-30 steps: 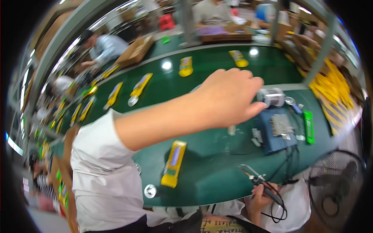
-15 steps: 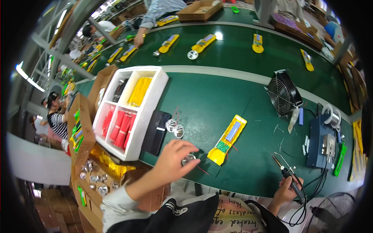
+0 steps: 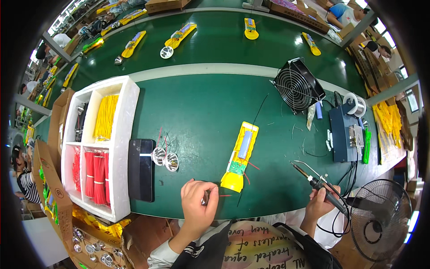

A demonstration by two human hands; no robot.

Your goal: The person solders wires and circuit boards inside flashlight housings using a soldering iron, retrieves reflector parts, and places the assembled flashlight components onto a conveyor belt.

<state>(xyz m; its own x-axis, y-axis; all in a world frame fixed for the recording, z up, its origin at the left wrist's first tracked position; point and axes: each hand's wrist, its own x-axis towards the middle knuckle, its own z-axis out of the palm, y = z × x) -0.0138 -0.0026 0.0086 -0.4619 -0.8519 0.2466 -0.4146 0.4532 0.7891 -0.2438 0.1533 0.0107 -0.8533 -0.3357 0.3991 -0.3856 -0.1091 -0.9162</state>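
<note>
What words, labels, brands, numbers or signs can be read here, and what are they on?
I won't copy out any wording, but this is where I see it:
Wearer's patterned shirt: large, dark, handwritten-style lettering, upside down in this view, partly legible.
Long brown box beyond the belt: a dark printed line, too small to read.
Tall cardboard flap at lower left: a round dark mark, too small to make out.

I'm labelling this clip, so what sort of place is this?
Probably an electronics assembly workshop: the right hand holds a soldering iron, a white box holds sorted wires, and yellow casings line the far green strip.
</note>
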